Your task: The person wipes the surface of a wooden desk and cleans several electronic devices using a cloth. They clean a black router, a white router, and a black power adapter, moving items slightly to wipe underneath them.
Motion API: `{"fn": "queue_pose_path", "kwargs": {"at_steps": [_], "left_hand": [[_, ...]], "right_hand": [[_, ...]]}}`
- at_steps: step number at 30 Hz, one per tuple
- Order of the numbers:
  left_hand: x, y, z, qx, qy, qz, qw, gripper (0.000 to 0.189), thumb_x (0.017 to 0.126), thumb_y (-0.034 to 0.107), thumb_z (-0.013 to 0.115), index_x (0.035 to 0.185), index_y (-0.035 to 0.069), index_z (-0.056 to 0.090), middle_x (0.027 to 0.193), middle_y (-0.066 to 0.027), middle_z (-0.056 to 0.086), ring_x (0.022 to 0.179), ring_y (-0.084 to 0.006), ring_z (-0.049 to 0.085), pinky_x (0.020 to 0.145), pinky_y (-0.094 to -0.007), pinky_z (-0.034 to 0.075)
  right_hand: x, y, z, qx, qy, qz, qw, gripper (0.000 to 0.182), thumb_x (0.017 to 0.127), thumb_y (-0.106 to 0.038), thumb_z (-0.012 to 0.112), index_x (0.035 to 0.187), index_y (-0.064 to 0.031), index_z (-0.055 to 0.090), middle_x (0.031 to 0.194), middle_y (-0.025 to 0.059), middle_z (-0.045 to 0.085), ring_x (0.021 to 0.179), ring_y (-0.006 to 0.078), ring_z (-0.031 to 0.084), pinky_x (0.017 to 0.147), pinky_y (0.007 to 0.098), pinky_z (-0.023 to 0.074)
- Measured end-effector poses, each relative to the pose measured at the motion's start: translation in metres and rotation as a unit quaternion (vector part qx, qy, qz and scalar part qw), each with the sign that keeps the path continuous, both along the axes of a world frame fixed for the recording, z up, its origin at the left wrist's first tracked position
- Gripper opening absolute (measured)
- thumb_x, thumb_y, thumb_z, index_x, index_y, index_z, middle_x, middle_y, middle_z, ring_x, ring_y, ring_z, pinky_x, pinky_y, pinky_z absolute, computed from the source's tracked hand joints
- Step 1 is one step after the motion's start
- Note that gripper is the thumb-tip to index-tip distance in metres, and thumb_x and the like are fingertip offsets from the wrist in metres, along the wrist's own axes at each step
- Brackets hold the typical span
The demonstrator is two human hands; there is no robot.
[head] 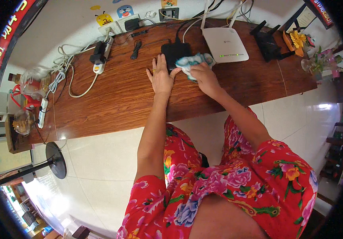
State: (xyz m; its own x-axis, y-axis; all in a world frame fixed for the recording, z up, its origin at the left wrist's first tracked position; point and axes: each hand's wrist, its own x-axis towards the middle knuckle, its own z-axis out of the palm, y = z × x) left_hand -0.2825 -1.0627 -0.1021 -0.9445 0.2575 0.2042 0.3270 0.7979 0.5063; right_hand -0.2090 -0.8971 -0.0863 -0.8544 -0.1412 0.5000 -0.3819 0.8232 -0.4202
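A flat black box (174, 50), probably a set-top box, lies on the brown wood-grain cabinet top (114, 98). My left hand (162, 77) rests flat at its left front corner, fingers spread, the thumb along the front edge. In my right hand (204, 76) is a bunched white and teal cloth (188, 64), which covers the box's right front part. To the right of the cloth stands a white router (225, 44) with raised antennas and green lights. The cloth hides the gap between box and router.
Cables run along the wall. On the left lie a power strip (102, 59) with black adapters and a coiled white cord (58, 80). A black router (268, 44), a yellow flower ornament (297, 40) and a potted plant (319, 64) stand at right. A television hangs above, partly in view.
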Motion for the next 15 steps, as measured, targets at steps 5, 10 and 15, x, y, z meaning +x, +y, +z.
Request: {"fn": "queue_pose_path", "kwargs": {"at_steps": [5, 10, 15], "left_hand": [[-0.001, -0.003, -0.001, -0.004, 0.0, 0.007, 1.0, 0.089, 0.071, 0.063, 0.051, 0.138, 0.009, 0.03, 0.142, -0.008, 0.034, 0.133, -0.0279, 0.025, 0.106, -0.0559, 0.013], [0.002, 0.0, 0.003, 0.001, -0.006, -0.002, 1.0, 0.088, 0.071, 0.063, 0.052, 0.138, 0.009, 0.031, 0.141, -0.0076, 0.034, 0.133, -0.0279, 0.026, 0.105, -0.0561, 0.013], [-0.001, 0.003, 0.003, 0.008, -0.005, -0.005, 1.0, 0.088, 0.07, 0.063, 0.053, 0.138, 0.009, 0.032, 0.141, -0.0068, 0.035, 0.133, -0.0276, 0.026, 0.106, -0.055, 0.012]], "right_hand": [[0.008, 0.014, 0.025, -0.124, -0.069, -0.071, 0.987, 0.008, 0.076, -0.003, 0.053, 0.081, -0.0022, 0.058, 0.089, 0.0108, 0.059, 0.087, 0.0316, 0.052, 0.081, 0.039, 0.0424], [-0.032, 0.01, -0.011, 0.089, 0.008, 0.014, 0.996, 0.026, 0.079, -0.009, 0.051, 0.103, -0.0067, 0.06, 0.111, 0.0091, 0.057, 0.102, 0.0288, 0.05, 0.088, 0.0389, 0.0384], [-0.1, 0.012, -0.012, 0.061, 0.053, 0.026, 0.996, 0.027, 0.082, -0.015, 0.054, 0.106, -0.0055, 0.061, 0.115, 0.0089, 0.056, 0.107, 0.0275, 0.049, 0.09, 0.0384, 0.0391]]}}
